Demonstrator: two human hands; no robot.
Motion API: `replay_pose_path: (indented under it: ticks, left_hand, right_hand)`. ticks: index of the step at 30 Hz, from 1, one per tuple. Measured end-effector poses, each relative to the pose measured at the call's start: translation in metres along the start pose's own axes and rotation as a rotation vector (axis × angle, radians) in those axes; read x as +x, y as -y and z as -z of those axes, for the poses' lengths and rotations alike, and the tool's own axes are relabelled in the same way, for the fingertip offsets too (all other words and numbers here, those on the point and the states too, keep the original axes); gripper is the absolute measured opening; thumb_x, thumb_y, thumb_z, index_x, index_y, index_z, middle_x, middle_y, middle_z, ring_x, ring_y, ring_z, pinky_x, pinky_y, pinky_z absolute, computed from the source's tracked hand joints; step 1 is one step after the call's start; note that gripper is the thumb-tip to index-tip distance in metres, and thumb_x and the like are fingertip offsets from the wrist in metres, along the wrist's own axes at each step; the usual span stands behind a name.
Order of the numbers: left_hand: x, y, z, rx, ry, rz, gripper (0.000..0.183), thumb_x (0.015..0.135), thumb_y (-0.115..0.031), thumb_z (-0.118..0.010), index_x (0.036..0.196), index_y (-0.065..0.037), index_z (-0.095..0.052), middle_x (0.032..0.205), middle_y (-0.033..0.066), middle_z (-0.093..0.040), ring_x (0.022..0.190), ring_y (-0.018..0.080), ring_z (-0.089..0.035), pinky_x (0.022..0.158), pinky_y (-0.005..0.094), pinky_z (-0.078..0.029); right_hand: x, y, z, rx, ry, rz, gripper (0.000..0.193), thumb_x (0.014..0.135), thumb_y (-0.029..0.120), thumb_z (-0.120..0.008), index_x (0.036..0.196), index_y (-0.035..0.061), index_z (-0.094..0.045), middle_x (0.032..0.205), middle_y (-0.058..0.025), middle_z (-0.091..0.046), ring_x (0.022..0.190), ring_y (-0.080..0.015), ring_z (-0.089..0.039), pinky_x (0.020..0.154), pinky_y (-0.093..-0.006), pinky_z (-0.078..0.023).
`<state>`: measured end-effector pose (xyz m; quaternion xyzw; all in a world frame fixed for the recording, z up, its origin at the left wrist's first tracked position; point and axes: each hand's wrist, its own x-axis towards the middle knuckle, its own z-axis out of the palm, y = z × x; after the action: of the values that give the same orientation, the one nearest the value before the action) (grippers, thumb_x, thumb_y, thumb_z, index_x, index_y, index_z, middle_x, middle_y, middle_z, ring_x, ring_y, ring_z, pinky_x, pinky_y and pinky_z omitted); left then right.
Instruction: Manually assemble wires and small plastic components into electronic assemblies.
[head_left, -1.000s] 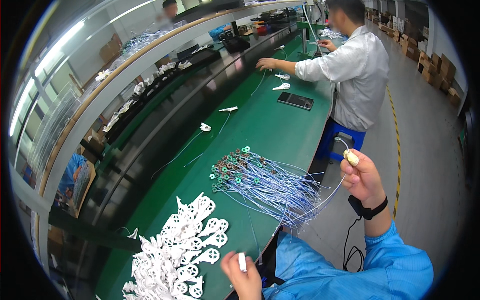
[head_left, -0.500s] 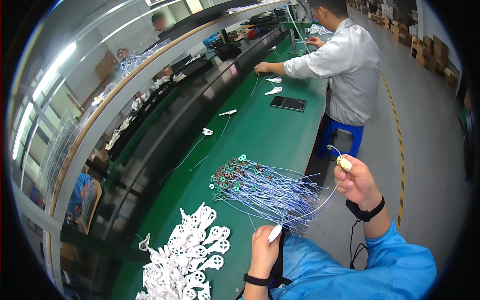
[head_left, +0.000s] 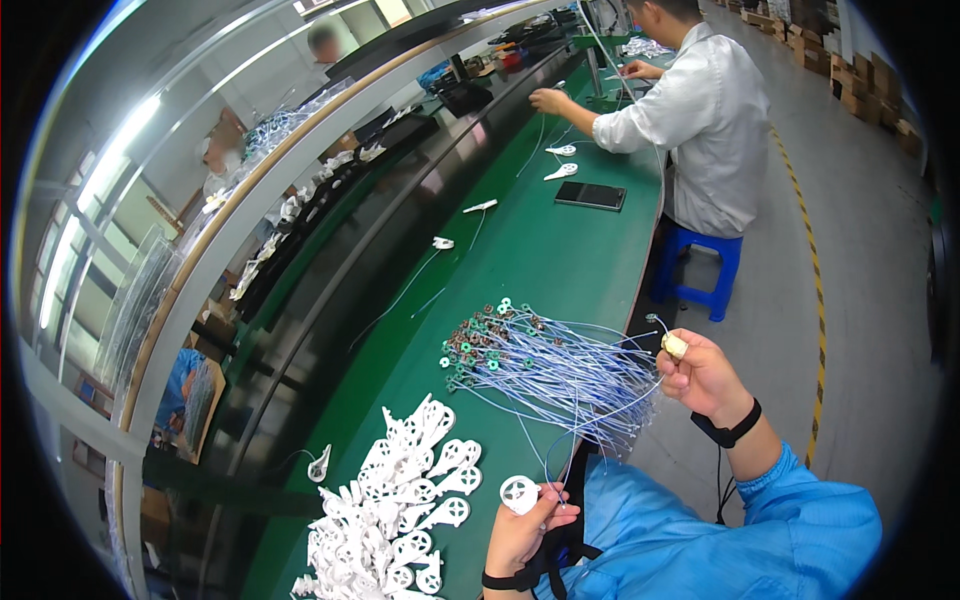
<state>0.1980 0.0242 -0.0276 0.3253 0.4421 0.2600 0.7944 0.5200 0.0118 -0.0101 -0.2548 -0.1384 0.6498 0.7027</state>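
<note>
My left hand (head_left: 522, 532) is closed on a white plastic piece (head_left: 519, 494) with a round spoked end, low in front of me. Thin blue-white wire runs up from its fingertips. Farther right, my right hand (head_left: 708, 378) pinches a wire, whose small round end (head_left: 652, 318) sticks out above the fingers. A pale yellow cover (head_left: 675, 346) sits on a fingertip of that hand. Between the hands lies a bundle of blue-white wires (head_left: 570, 375) with green and brown round ends on the left. A heap of white plastic pieces (head_left: 390, 500) lies left of my left hand.
The green bench (head_left: 540, 250) carries loose white pieces with wires and a dark phone (head_left: 590, 196). A dark belt (head_left: 330, 270) runs along its left. A co-worker in a pale jacket (head_left: 705, 120) sits by a blue stool (head_left: 697, 265) at the far end.
My left hand has turned, so the white piece now shows its round spoked face. My right hand has come slightly lower. The view has shifted a little; the co-worker's left hand has lifted.
</note>
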Motion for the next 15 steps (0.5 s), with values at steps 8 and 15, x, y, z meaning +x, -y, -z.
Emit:
replay_pose_path:
  ticks: [8, 15]
  left_hand:
    - [-0.001, 0.019, -0.004, -0.051, -0.187, -0.275, 0.019, 0.090, -0.013, -0.062, 0.099, 0.004, -0.060, 0.075, 0.0061, -0.060, 0.058, 0.0163, -0.059, 0.053, 0.0269, -0.048]
    - [-0.042, 0.044, 0.005, 0.729, -0.607, -0.591, 0.016, 0.088, -0.005, -0.058, 0.103, -0.001, -0.060, 0.074, 0.0059, -0.058, 0.064, 0.0154, -0.055, 0.056, 0.0279, -0.043]
  right_hand:
    - [0.000, -0.023, -0.006, -0.004, 0.004, -0.057, 0.006, 0.094, 0.010, -0.046, 0.096, 0.0071, -0.051, 0.076, -0.0108, -0.056, 0.054, -0.0125, -0.046, 0.047, -0.0258, -0.035]
    - [-0.007, -0.022, -0.030, -0.021, 0.060, -0.033, 0.005, 0.095, 0.010, -0.046, 0.097, 0.0077, -0.049, 0.075, -0.0105, -0.056, 0.053, -0.0125, -0.046, 0.047, -0.0265, -0.035]
